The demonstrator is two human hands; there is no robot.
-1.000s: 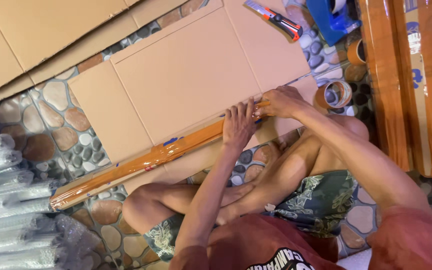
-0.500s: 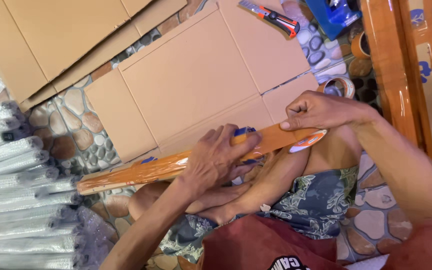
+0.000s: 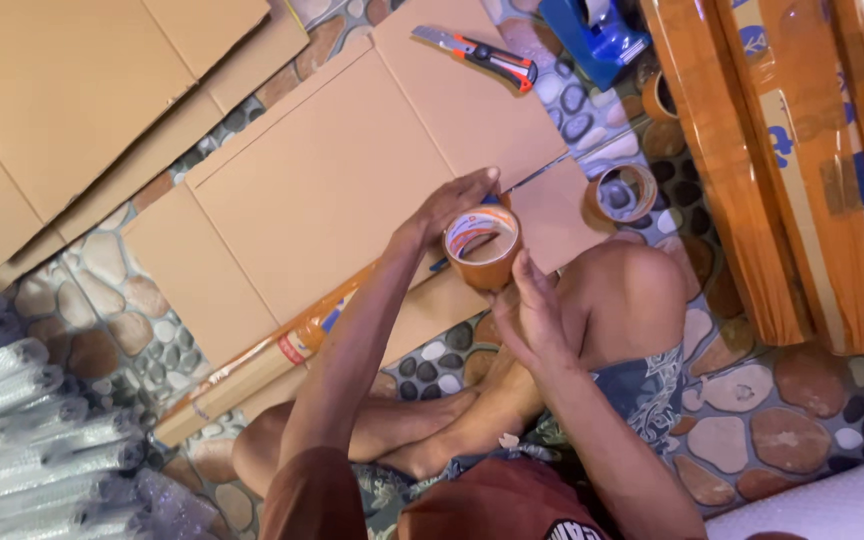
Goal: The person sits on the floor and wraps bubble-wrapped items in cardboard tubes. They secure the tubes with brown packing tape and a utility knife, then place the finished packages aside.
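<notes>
Both hands have left the long taped package (image 3: 282, 355), lower left of centre, and lifted a brown tape roll (image 3: 482, 245) mid-frame. Left hand (image 3: 447, 210) cups it; right hand (image 3: 532, 315) pinches its edge. Likely finding the tape's free end, which calls for fingertip picking.

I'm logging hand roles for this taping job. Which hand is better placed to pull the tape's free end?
Probably the right hand: its fingers touch the near side of the tape roll and look free to pinch. The left hand wraps the roll's far side, steadying it. The tape end itself isn't visible.
</notes>
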